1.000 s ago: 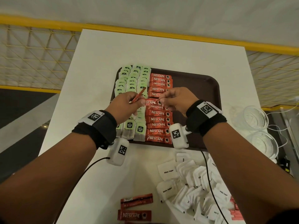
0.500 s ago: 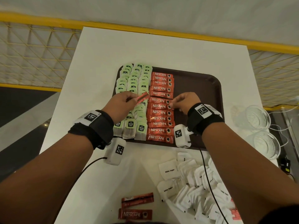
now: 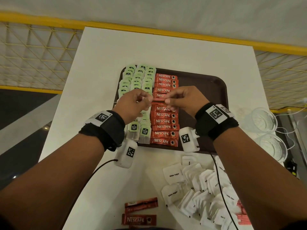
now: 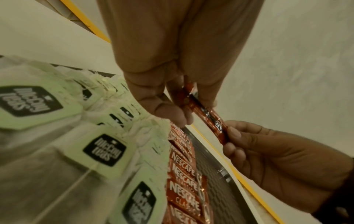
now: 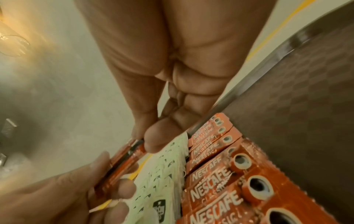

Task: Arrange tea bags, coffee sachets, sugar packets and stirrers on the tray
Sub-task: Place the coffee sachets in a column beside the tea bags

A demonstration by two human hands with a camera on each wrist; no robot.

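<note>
A brown tray (image 3: 207,90) holds green tea bags (image 3: 137,80) in columns on its left and a column of red coffee sachets (image 3: 163,121) beside them. Above that column, both hands hold one red coffee sachet (image 3: 158,100) level by its ends. My left hand (image 3: 134,105) pinches its left end, my right hand (image 3: 182,98) pinches its right end. The same sachet (image 4: 208,119) shows in the left wrist view, and the sachet (image 5: 124,160) appears between both hands in the right wrist view. The tray's right half is bare.
A heap of white sugar packets (image 3: 204,185) lies on the white table (image 3: 103,63) near the front right. Two more coffee sachets (image 3: 141,211) lie at the front edge. Two clear glass bowls (image 3: 265,130) stand at the right. A yellow railing (image 3: 49,17) runs behind the table.
My right hand has come back from the column and taken the sachet's right end. The sachet, tilted in my left hand before, is now level between both hands.
</note>
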